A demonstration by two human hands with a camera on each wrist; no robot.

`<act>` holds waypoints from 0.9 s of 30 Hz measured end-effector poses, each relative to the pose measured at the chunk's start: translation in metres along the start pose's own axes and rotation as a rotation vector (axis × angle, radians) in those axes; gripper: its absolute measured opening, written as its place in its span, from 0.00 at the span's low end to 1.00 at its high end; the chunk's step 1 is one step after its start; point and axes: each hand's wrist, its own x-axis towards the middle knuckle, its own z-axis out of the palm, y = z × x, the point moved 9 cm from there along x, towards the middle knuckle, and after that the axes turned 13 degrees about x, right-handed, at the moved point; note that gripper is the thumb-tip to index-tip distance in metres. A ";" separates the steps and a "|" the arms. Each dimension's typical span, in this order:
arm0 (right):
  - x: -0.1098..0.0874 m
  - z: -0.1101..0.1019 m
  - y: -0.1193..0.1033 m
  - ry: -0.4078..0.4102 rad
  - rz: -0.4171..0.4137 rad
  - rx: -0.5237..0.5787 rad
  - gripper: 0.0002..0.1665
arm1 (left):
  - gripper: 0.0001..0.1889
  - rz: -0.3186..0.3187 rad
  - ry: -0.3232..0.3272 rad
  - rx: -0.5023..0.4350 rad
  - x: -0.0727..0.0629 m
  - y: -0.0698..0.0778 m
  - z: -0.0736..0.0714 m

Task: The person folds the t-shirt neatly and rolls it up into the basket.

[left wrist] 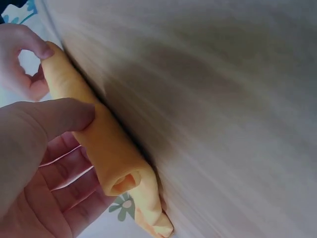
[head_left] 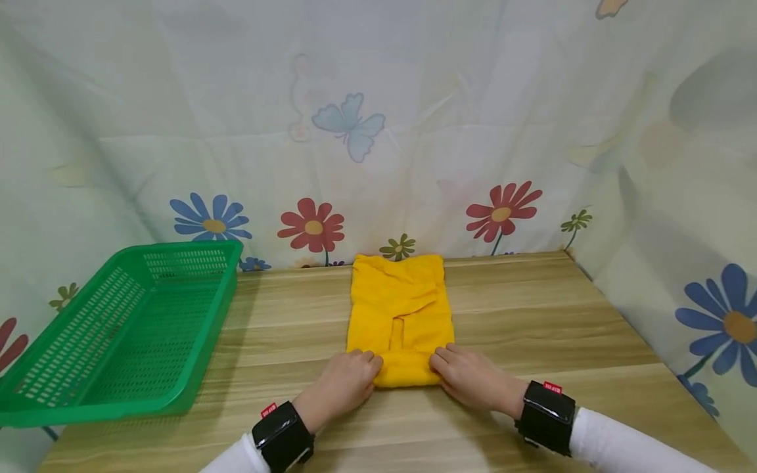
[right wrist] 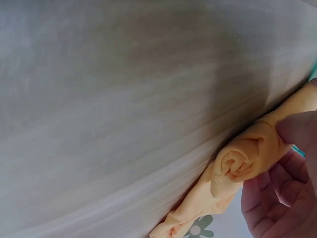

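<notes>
A yellow shirt [head_left: 402, 302] lies folded into a narrow strip on the table, its near end rolled into a thick tube. At the left end of that roll is my left hand [head_left: 349, 380], gripping it with the thumb on the near side and the fingers over the far side. My right hand [head_left: 470, 378] holds the right end in the same way. In the left wrist view the rolled shirt [left wrist: 109, 148] shows a hollow end beside the left hand [left wrist: 44, 148]. The right wrist view shows a spiral of layers in the shirt [right wrist: 242, 158] near the right hand [right wrist: 290, 193].
A green plastic basket [head_left: 204, 348] with perforated sides stands on the left of the wooden table [head_left: 520, 315]. Behind the table and along its sides hangs a white cloth [head_left: 414, 177] printed with flowers and butterflies. The shirt's far end reaches the table's back edge.
</notes>
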 end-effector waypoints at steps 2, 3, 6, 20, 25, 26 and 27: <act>0.000 -0.001 0.000 -0.003 -0.001 0.031 0.09 | 0.07 -0.016 -0.021 -0.034 -0.002 -0.002 0.001; 0.000 -0.001 0.001 -0.009 0.004 0.058 0.08 | 0.06 -0.026 -0.038 -0.068 -0.002 -0.003 0.003; -0.001 0.000 0.005 -0.044 0.036 0.178 0.06 | 0.04 -0.065 -0.100 -0.189 -0.004 -0.008 0.006; 0.016 0.007 0.030 -0.005 0.086 0.172 0.05 | 0.08 -0.182 -0.156 -0.277 0.015 -0.029 0.018; 0.020 0.005 0.016 0.082 0.011 -0.110 0.09 | 0.08 -0.143 -0.038 -0.145 0.021 -0.025 0.005; 0.020 0.004 0.013 0.091 0.004 -0.142 0.10 | 0.08 -0.140 -0.018 -0.126 0.020 -0.024 0.003; 0.020 0.003 0.011 0.098 0.003 -0.163 0.10 | 0.08 -0.140 -0.003 -0.110 0.020 -0.023 0.001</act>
